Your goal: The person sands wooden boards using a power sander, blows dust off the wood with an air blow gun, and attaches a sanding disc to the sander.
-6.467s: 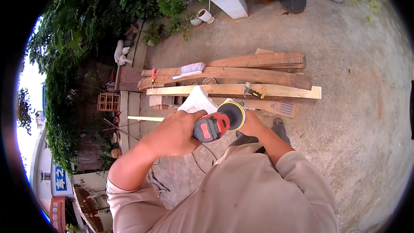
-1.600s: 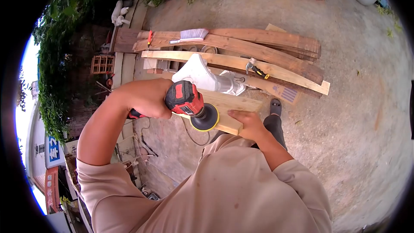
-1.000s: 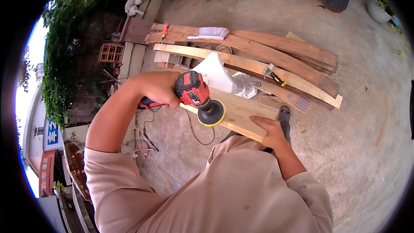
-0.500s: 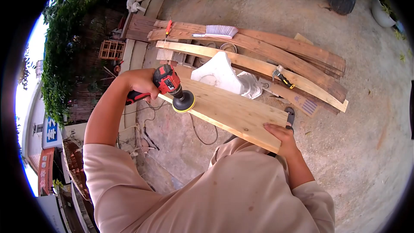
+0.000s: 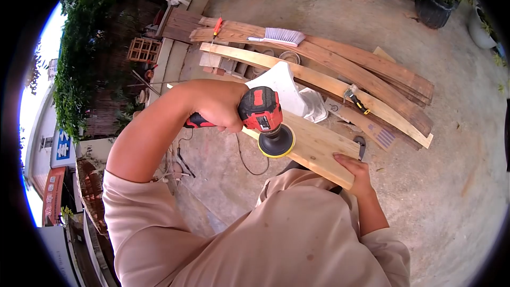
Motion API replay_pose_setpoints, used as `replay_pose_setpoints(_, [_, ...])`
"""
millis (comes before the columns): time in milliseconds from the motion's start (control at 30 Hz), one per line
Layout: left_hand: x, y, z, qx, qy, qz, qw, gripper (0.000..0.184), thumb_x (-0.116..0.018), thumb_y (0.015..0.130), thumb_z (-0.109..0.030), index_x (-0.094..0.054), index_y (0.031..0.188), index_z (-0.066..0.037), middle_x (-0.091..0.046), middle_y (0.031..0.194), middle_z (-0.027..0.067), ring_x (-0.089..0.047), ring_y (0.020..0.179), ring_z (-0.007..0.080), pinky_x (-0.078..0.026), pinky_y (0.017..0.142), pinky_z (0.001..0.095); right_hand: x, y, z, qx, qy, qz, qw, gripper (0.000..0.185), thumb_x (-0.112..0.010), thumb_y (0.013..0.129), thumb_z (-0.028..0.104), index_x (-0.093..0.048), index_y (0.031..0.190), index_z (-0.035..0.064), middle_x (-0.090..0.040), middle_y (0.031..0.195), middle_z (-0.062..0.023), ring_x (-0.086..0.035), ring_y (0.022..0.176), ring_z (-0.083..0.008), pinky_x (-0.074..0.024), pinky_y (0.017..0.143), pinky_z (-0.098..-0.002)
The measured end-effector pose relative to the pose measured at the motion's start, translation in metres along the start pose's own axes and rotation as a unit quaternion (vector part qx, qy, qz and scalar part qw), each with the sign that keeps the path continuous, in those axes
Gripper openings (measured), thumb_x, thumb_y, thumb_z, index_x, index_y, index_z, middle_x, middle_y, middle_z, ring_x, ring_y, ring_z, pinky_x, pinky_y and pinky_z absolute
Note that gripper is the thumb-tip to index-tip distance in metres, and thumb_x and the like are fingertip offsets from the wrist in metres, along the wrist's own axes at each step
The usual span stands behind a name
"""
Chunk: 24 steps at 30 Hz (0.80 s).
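My left hand (image 5: 220, 107) is wrapped around the handle of a red and black cordless drill (image 5: 261, 109). A round black sanding pad (image 5: 277, 142) with a yellow rim is fitted to the drill and rests on a pale wooden board (image 5: 324, 143), near its close edge. My right hand (image 5: 357, 174) grips the board's right end, fingers lying over the top face. Beneath and behind the board stands a white support (image 5: 281, 79), partly hidden by board and drill.
Beyond the board lie several long planks (image 5: 366, 64). On them are a bench brush (image 5: 284, 36), a claw hammer (image 5: 357, 100) and a red-handled screwdriver (image 5: 217, 27). A cable (image 5: 241, 162) runs over the concrete floor. Potted plants (image 5: 435, 8) stand at the far right.
My left hand has moved the drill and sanding pad rightward along the board, closer to my right hand. My right hand keeps its hold on the board's end. The view has shifted slightly.
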<state>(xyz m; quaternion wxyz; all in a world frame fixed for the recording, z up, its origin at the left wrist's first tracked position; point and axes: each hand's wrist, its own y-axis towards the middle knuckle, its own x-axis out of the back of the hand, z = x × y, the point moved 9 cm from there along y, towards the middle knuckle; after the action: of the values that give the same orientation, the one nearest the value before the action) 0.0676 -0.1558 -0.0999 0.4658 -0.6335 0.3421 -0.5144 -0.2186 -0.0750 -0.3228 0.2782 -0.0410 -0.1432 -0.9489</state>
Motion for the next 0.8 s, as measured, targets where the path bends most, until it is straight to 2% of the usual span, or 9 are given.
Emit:
replay_pose_setpoints(133, [0.012,-0.013,0.045,0.049,-0.105,-0.030,0.993,0.032,-0.076,0.069,-0.002,-0.071,0.101,-0.003,-0.070,0.075,0.0067,-0.065,0.064,0.0168,-0.052,0.062,0.0338,-0.003,-0.003,-0.005,-0.020,-0.006,0.007,1.000,0.048,-0.083,0.077,0.008,-0.074,0.121,-0.0074,-0.076,0.125,-0.0259,-0.075,0.117,-0.0379,-0.0586,0.105,-0.0419])
replay_pose_setpoints(167, [0.013,-0.007,0.070,0.070,-0.069,-0.021,0.995,0.034,-0.075,0.069,0.002,-0.070,0.102,-0.003,-0.071,0.075,0.0070,-0.067,0.063,0.0171,-0.052,0.060,0.0339,-0.003,-0.004,-0.005,-0.027,-0.007,0.007,1.000,0.048,-0.083,0.077,0.008,-0.075,0.121,-0.0070,-0.076,0.125,-0.0258,-0.075,0.117,-0.0381,-0.0586,0.105,-0.0419])
replay_pose_setpoints(367, [0.026,-0.013,0.146,0.115,-0.203,-0.045,0.971,0.030,-0.078,0.069,0.003,-0.069,0.098,0.001,-0.072,0.076,0.0106,-0.069,0.061,0.0198,-0.054,0.057,0.0345,-0.005,-0.005,-0.003,-0.024,-0.023,0.006,0.999,0.048,-0.083,0.077,0.010,-0.076,0.121,-0.0050,-0.076,0.124,-0.0243,-0.076,0.116,-0.0374,-0.0587,0.104,-0.0423])
replay_pose_setpoints(533, [0.036,-0.007,0.213,0.179,-0.207,-0.074,0.959,0.032,-0.081,0.068,0.003,-0.068,0.098,0.002,-0.072,0.076,0.0120,-0.070,0.061,0.0217,-0.056,0.057,0.0356,-0.004,-0.002,0.005,-0.008,-0.047,0.006,0.999,0.047,-0.084,0.076,0.008,-0.077,0.121,-0.0036,-0.078,0.122,-0.0230,-0.077,0.114,-0.0361,-0.0600,0.102,-0.0407])
replay_pose_setpoints(633, [0.037,-0.005,0.216,0.182,-0.200,-0.071,0.960,0.033,-0.081,0.068,0.002,-0.068,0.099,0.002,-0.071,0.076,0.0115,-0.070,0.061,0.0216,-0.056,0.058,0.0351,-0.005,-0.001,0.005,-0.009,-0.041,0.006,0.999,0.047,-0.084,0.076,0.008,-0.077,0.121,-0.0049,-0.078,0.121,-0.0237,-0.077,0.114,-0.0366,-0.0600,0.102,-0.0413])
replay_pose_setpoints(733, [0.026,-0.003,0.185,0.129,-0.249,-0.056,0.958,0.033,-0.080,0.067,0.002,-0.068,0.099,0.001,-0.071,0.076,0.0108,-0.069,0.061,0.0211,-0.054,0.057,0.0347,-0.006,-0.001,0.009,-0.011,-0.038,0.010,0.999,0.046,-0.083,0.077,0.008,-0.077,0.120,-0.0064,-0.078,0.120,-0.0245,-0.077,0.114,-0.0372,-0.0600,0.102,-0.0418])
replay_pose_setpoints(800, [0.019,0.007,0.169,0.078,-0.218,-0.031,0.972,0.032,-0.078,0.067,0.001,-0.069,0.098,-0.001,-0.071,0.076,0.0100,-0.068,0.062,0.0197,-0.053,0.057,0.0345,-0.005,0.002,0.011,-0.014,-0.041,0.017,0.999,0.044,-0.083,0.077,0.007,-0.077,0.119,-0.0071,-0.078,0.119,-0.0249,-0.077,0.114,-0.0375,-0.0600,0.102,-0.0420])
